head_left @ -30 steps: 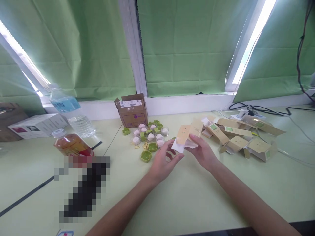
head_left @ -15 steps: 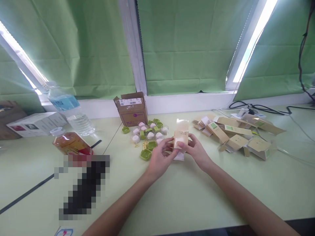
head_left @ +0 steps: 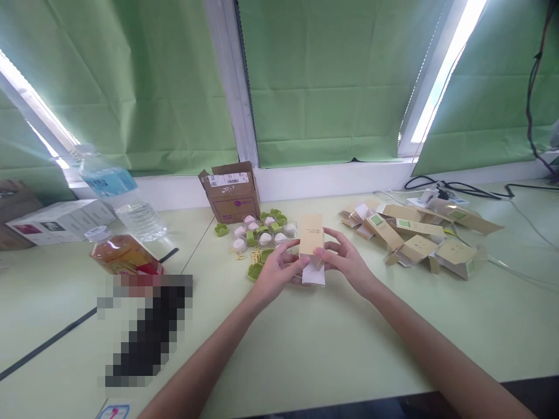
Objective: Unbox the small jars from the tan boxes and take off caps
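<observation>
Kraft carton between both hands

No text can be read with certainty. A white barcode label is seen on the cardboard box at the table's far edge, its digits too small to read. Faint print on the small tan carton is also illegible.

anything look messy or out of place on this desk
A few things. The tan cartons on the right lie in a loose heap at all angles, some with flaps open. The water bottle lies tipped on its side. Both hands, left and right, hold one small carton upright.
</observation>
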Motion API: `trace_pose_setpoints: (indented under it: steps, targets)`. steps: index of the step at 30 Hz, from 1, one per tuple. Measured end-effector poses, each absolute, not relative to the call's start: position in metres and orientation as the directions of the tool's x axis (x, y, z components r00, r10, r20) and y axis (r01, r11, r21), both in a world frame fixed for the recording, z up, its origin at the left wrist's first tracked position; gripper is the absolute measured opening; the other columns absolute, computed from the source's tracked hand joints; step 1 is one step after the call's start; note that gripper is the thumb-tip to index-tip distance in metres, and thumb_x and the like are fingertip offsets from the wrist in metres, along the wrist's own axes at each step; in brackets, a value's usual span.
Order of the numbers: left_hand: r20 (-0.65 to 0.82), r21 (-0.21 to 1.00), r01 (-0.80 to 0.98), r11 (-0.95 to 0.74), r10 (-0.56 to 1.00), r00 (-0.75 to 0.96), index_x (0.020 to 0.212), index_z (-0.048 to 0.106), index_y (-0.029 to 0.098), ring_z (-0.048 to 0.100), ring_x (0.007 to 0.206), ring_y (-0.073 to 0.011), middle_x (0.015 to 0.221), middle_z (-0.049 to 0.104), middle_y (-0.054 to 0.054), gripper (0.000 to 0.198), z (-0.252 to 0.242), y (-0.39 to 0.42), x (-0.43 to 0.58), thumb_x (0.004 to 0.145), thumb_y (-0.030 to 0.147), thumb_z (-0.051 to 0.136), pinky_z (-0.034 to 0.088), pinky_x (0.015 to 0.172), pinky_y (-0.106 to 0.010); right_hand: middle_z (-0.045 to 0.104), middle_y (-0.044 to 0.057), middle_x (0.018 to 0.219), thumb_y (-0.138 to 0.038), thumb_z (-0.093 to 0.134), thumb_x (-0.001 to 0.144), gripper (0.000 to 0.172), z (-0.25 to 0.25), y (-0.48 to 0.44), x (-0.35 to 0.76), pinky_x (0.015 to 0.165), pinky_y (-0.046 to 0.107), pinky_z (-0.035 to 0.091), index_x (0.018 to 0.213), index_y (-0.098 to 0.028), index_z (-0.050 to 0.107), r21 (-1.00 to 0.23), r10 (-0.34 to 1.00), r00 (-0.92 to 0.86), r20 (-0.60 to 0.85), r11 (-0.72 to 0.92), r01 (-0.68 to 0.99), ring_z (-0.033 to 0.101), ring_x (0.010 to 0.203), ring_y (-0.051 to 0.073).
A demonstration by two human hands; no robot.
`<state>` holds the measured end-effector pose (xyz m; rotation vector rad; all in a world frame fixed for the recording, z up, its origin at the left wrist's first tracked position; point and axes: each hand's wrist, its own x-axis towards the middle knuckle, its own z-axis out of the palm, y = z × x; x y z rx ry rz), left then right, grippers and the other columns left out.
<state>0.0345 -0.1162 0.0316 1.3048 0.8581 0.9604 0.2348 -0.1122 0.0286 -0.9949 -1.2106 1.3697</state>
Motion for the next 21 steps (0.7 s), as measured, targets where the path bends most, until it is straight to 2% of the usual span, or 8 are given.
trace_pose_setpoints:
  steps: [2, 5, 8, 10, 12, 15, 18, 21]
  targets:
    - [0.04, 0.999, -0.021, -0.034, 0.923, 0.383, 0.15, 0.045, 0.025, 0.071, 0.106, -0.0315, 0.133, 0.065, -0.017, 0.074, 0.033, -0.117, 0.032, 0.086, 0.048, 0.075, 0.064, 0.081, -0.046, 0.072, 0.005, 0.108, -0.044, 0.081, 0.08, 0.072, 0.029, -0.113, 0.235, 0.08, 0.04, 0.061, 0.142, -0.029, 0.046, -0.983, 0.987, -0.163, 0.013, -0.017, -0.184, 0.073, 0.093, 0.025]
    - [0.143, 0.978, 0.082, -0.189, 0.909, 0.391, 0.157, 0.036, 0.035, 0.061, 0.125, -0.0344, 0.159, 0.041, -0.014, 0.085, 0.035, -0.119, 0.028, 0.084, 0.045, 0.078, 0.063, 0.086, -0.042, 0.073, 0.005, 0.106, -0.044, 0.079, 0.082, 0.066, 0.03, -0.114, 0.236, 0.078, 0.039, 0.062, 0.139, -0.029, 0.049, -0.98, 0.973, -0.232, -0.011, -0.057, -0.193, 0.073, 0.087, 0.023]
    - [0.214, 0.927, 0.195, -0.321, 0.878, 0.428, 0.158, 0.03, 0.042, 0.048, 0.138, -0.0367, 0.166, 0.029, -0.008, 0.089, 0.036, -0.12, 0.026, 0.084, 0.046, 0.078, 0.062, 0.086, -0.04, 0.073, 0.004, 0.102, -0.045, 0.079, 0.083, 0.064, 0.029, -0.115, 0.236, 0.073, 0.038, 0.062, 0.138, -0.028, 0.05, -0.98, 0.946, -0.324, -0.024, -0.087, -0.181, 0.073, 0.081, 0.021]
    - [0.225, 0.888, 0.276, -0.369, 0.87, 0.438, 0.154, 0.041, 0.042, 0.045, 0.141, -0.0369, 0.163, 0.034, -0.006, 0.078, 0.036, -0.121, 0.027, 0.084, 0.048, 0.077, 0.061, 0.09, -0.04, 0.073, 0.003, 0.097, -0.045, 0.08, 0.082, 0.066, 0.027, -0.115, 0.235, 0.072, 0.037, 0.062, 0.138, -0.028, 0.05, -0.983, 0.939, -0.343, -0.028, -0.089, -0.163, 0.073, 0.081, 0.021]
    - [0.22, 0.879, 0.3, -0.37, 0.874, 0.434, 0.145, 0.055, 0.038, 0.049, 0.136, -0.0351, 0.156, 0.044, -0.007, 0.064, 0.036, -0.121, 0.029, 0.086, 0.049, 0.074, 0.061, 0.09, -0.039, 0.072, 0.004, 0.095, -0.049, 0.078, 0.083, 0.066, 0.026, -0.114, 0.235, 0.071, 0.036, 0.062, 0.138, -0.027, 0.049, -0.987, 0.944, -0.326, -0.04, -0.088, -0.132, 0.073, 0.083, 0.022]
    - [0.173, 0.94, 0.209, -0.271, 0.903, 0.394, 0.139, 0.062, 0.032, 0.064, 0.114, -0.0296, 0.144, 0.054, -0.01, 0.054, 0.04, -0.121, 0.029, 0.088, 0.051, 0.07, 0.064, 0.074, -0.035, 0.071, 0.007, 0.103, -0.056, 0.072, 0.086, 0.064, 0.024, -0.113, 0.235, 0.066, 0.035, 0.062, 0.139, -0.027, 0.049, -0.999, 0.962, -0.272, -0.01, -0.021, -0.036, 0.073, 0.083, 0.023]
    - [0.098, 0.983, 0.113, -0.147, 0.929, 0.356, 0.139, 0.061, 0.026, 0.07, 0.093, -0.026, 0.123, 0.068, -0.012, 0.059, 0.046, -0.12, 0.027, 0.087, 0.052, 0.072, 0.062, 0.06, -0.032, 0.064, 0.009, 0.125, -0.055, 0.075, 0.083, 0.061, 0.024, -0.115, 0.236, 0.066, 0.036, 0.063, 0.136, -0.032, 0.057, -0.967, 0.963, -0.204, 0.175, 0.207, 0.149, 0.072, 0.093, 0.025]
    - [0.07, 0.988, 0.106, -0.113, 0.935, 0.348, 0.131, 0.067, 0.023, 0.071, 0.081, -0.0228, 0.104, 0.074, -0.01, 0.056, 0.048, -0.117, 0.022, 0.083, 0.05, 0.076, 0.06, 0.058, -0.029, 0.052, 0.007, 0.145, -0.05, 0.08, 0.08, 0.056, 0.024, -0.12, 0.237, 0.084, 0.042, 0.063, 0.132, -0.038, 0.065, -0.84, 0.89, -0.219, 0.399, 0.451, 0.302, 0.062, 0.121, 0.03]
